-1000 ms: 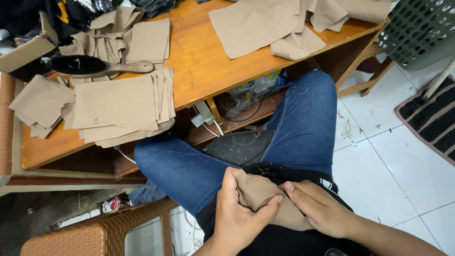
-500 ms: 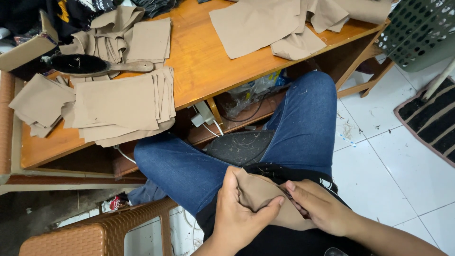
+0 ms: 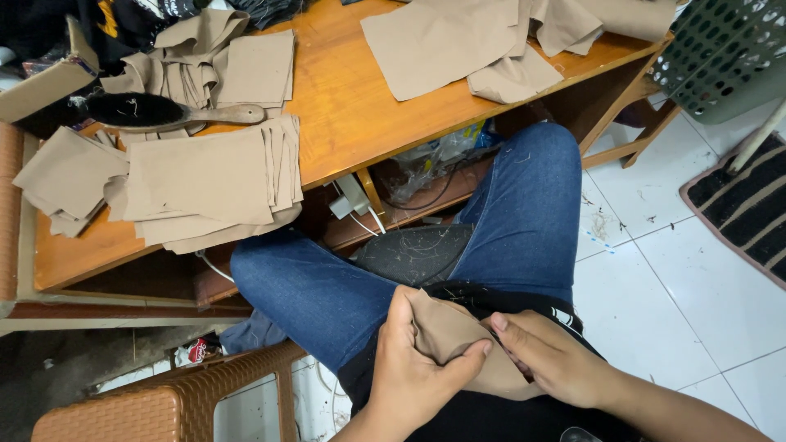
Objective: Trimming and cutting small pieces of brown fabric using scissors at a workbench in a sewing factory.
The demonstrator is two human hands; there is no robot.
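A: In the head view, what are the hands doing?

B: Both are low in the frame, over the person's lap. The left hand (image 3: 413, 372) is closed on a piece of tan fabric (image 3: 449, 334), thumb across its top and fingers curled under the fold. The right hand (image 3: 557, 360) pinches the same piece from the other side, its fingertips pressed on the cloth just beside the left thumb.

A: Where does that fabric sit?

B: In the lap, against the dark garment at the waist, between the two knees in blue jeans (image 3: 524, 221). It is folded or bunched; I cannot tell how many layers there are.

A: And further up?

B: A wooden surface (image 3: 352, 106) runs across the top. At its left lies a stack of cut tan pieces (image 3: 205, 180), fanned at the edges, with a looser heap (image 3: 61, 176) just beside it. Above the stack rests a wooden-handled brush (image 3: 155, 112) with dark bristles, and behind that another small pile of tan pieces (image 3: 221, 65). Larger tan panels (image 3: 458, 45) lie at the right end of the surface.

A: Anything below?

B: A black pedal (image 3: 417, 252) sits under the surface between the legs, with white cables near it. A brown woven stool (image 3: 164, 401) is at lower left, a green plastic basket (image 3: 729, 53) at upper right, over white floor tiles (image 3: 671, 286).
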